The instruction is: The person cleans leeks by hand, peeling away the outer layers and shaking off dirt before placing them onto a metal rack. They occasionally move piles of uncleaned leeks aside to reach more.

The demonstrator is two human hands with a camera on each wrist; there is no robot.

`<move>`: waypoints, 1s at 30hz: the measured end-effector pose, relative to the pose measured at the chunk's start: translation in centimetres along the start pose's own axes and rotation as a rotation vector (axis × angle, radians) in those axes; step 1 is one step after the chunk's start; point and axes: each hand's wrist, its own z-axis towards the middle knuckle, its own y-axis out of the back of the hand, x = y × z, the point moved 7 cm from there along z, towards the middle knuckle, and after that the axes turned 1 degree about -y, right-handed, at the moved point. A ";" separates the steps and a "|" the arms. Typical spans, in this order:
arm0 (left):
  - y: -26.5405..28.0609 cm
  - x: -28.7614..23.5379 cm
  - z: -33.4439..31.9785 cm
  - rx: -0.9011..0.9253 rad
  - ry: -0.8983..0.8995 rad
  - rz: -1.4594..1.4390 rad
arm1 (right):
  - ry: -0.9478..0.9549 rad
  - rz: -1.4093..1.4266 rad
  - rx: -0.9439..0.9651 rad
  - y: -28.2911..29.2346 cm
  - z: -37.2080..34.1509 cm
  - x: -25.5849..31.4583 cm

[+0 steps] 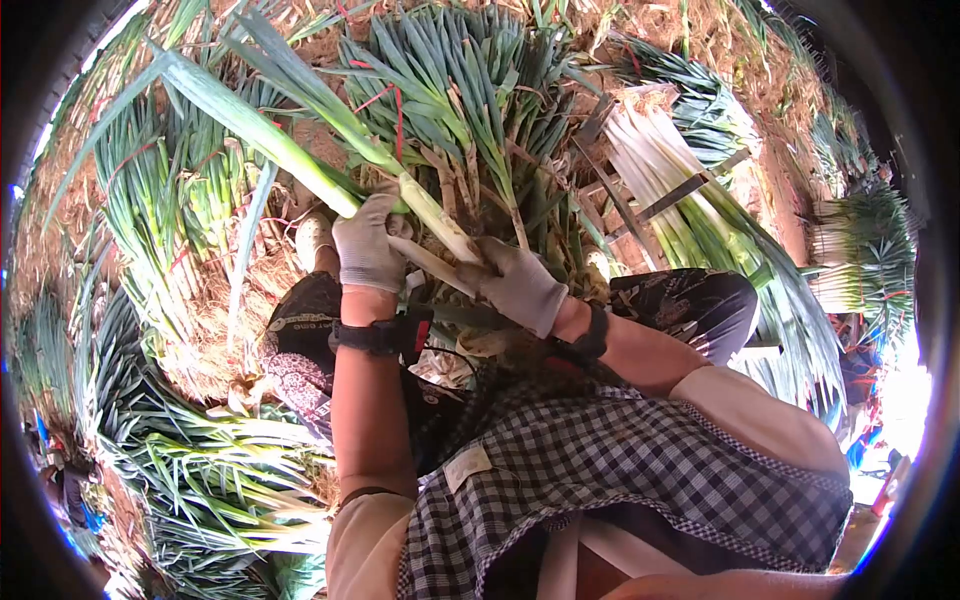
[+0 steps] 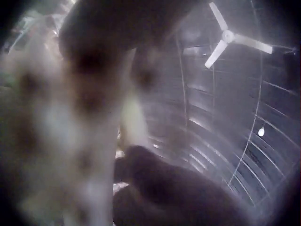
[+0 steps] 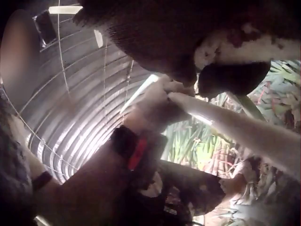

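In the head view my gloved left hand [image 1: 370, 242] grips a long green onion [image 1: 436, 218], its leaves fanning out to the upper left. The white glove of my right hand [image 1: 517, 287] is curled round the lower, pale end of the stalk. A pale strip [image 1: 432, 266], like an outer sheath, stretches between both hands. From the right wrist, a pale stalk [image 3: 244, 127] crosses in front, with the left hand [image 3: 160, 101] behind it. Blur and dark shapes fill much of the left wrist view, where a pale stalk piece [image 2: 134, 120] shows.
Untrimmed green onion bundles [image 1: 460, 80] lie ahead, with more bundles [image 1: 150, 200] to the left. Cleaned white-stemmed onions [image 1: 655, 150] rest in a metal-barred rack [image 1: 690, 195] at the right. Loose onions [image 1: 230, 450] lie at lower left. A ceiling fan [image 2: 228, 36] hangs overhead.
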 end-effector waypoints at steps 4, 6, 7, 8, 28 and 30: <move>-1.8 0.7 -2.4 -0.088 0.303 -0.125 | 0.008 -0.648 -0.270 3.1 3.3 -2.6; -2.1 -0.5 -3.2 -0.032 0.196 -0.005 | -0.037 -0.720 -0.358 5.1 4.5 -2.2; -1.7 -1.5 -2.9 -0.040 0.123 0.031 | -0.055 -0.620 -0.303 5.9 4.8 -1.7; -1.4 -2.4 -2.8 -0.050 0.051 0.067 | -0.076 -0.521 -0.244 6.4 4.9 -1.3; -0.6 -1.8 -0.9 0.028 -0.134 0.016 | -0.375 0.635 0.465 0.6 -9.6 -3.6; -0.8 -2.5 -1.1 -0.012 -0.064 -0.005 | -0.435 0.233 0.485 1.8 -8.4 -2.1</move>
